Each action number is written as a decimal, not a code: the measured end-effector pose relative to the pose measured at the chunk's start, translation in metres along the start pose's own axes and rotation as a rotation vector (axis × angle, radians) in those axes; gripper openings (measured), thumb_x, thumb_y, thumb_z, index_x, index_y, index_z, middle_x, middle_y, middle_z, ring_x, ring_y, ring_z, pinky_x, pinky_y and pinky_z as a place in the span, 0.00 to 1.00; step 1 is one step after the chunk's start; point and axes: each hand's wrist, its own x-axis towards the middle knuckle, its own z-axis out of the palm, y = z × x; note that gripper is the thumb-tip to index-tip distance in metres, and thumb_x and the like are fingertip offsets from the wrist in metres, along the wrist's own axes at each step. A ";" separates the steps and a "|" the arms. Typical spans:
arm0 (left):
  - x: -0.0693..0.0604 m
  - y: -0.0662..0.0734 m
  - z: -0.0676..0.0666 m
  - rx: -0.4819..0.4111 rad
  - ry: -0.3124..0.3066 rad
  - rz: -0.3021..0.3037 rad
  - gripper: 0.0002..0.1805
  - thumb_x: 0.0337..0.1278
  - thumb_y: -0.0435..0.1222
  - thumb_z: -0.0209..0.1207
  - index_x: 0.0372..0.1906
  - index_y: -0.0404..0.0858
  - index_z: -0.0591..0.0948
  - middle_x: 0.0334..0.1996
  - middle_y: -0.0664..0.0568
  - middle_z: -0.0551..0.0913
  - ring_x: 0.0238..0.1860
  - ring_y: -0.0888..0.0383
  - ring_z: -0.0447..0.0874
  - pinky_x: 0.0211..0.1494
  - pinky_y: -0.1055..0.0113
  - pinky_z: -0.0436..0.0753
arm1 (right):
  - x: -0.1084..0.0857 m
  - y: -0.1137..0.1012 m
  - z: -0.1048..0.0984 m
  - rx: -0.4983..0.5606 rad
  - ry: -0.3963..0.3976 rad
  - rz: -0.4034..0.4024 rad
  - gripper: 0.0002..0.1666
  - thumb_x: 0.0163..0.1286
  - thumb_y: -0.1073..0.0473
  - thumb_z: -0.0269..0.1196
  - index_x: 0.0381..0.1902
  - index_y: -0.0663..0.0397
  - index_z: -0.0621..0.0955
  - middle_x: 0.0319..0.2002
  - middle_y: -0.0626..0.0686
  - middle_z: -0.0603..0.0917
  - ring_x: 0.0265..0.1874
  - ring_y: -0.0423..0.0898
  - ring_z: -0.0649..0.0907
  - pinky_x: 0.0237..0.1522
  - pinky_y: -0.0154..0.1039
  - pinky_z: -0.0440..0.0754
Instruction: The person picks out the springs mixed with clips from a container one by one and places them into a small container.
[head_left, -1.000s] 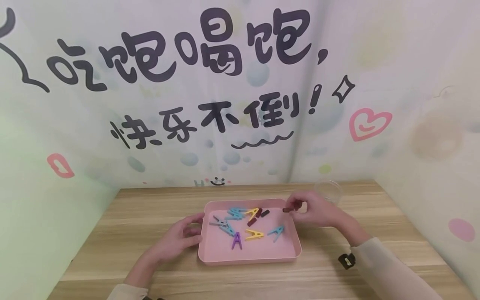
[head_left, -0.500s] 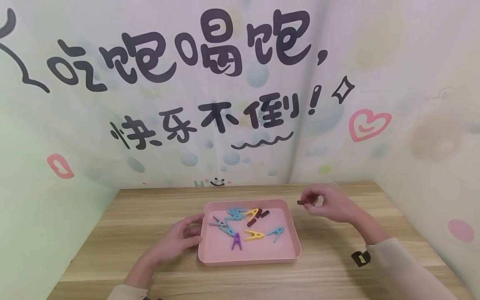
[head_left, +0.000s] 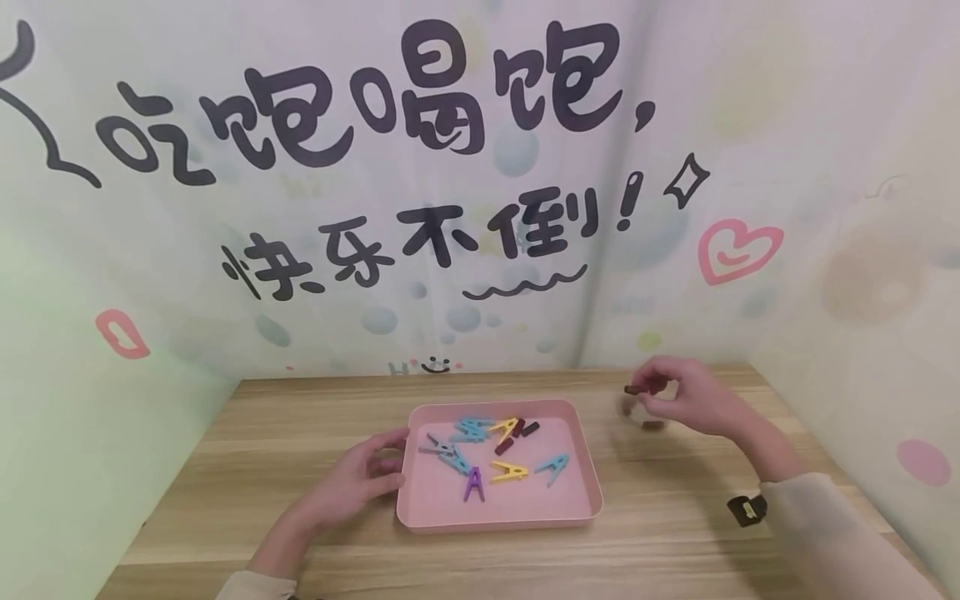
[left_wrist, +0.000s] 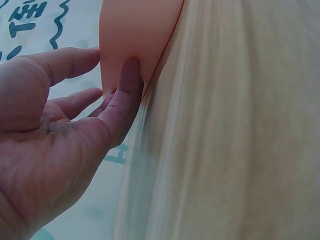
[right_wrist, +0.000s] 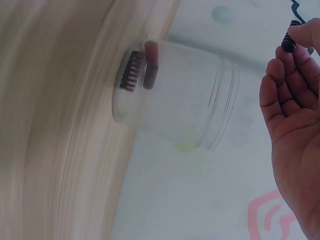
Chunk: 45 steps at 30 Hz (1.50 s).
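While our right hand [head_left: 697, 398] pinches the ribbed piece [right_wrist: 291, 37] between thumb and fingers, up near the clear jar [right_wrist: 187, 95], we'd judge it light and fairly stiff, hardly fragile, its ridges likely guarding against a slip; round the middle looks our best hold. And what a look: short, rod-like, dark brown going black, ringed along its length! Across the table [head_left: 315, 442], our left hand [head_left: 360, 479] has loosely extended fingers touching the pink tray's [head_left: 517, 507] outer wall.

Pink tray [head_left: 525, 505], wood-grained tabletop [head_left: 322, 402]
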 end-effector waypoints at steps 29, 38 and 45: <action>0.000 0.001 0.000 -0.031 0.000 -0.006 0.38 0.74 0.25 0.61 0.80 0.22 0.57 0.73 0.27 0.65 0.66 0.32 0.77 0.60 0.69 0.83 | -0.008 0.034 -0.016 -0.115 0.063 0.169 0.17 0.70 0.62 0.73 0.53 0.63 0.86 0.49 0.59 0.88 0.48 0.58 0.83 0.51 0.63 0.83; -0.001 0.001 0.001 -0.022 0.005 -0.005 0.38 0.73 0.25 0.61 0.80 0.22 0.57 0.73 0.27 0.65 0.67 0.32 0.77 0.61 0.68 0.82 | -0.010 0.035 -0.011 -0.114 0.039 0.240 0.45 0.69 0.45 0.75 0.73 0.63 0.73 0.70 0.67 0.74 0.69 0.69 0.71 0.65 0.75 0.71; 0.000 -0.001 0.001 -0.020 0.004 0.003 0.38 0.73 0.25 0.60 0.80 0.22 0.57 0.73 0.26 0.65 0.67 0.31 0.77 0.61 0.68 0.83 | -0.006 0.027 -0.005 -0.129 0.081 0.164 0.39 0.66 0.50 0.78 0.69 0.61 0.77 0.66 0.65 0.78 0.67 0.67 0.74 0.64 0.72 0.73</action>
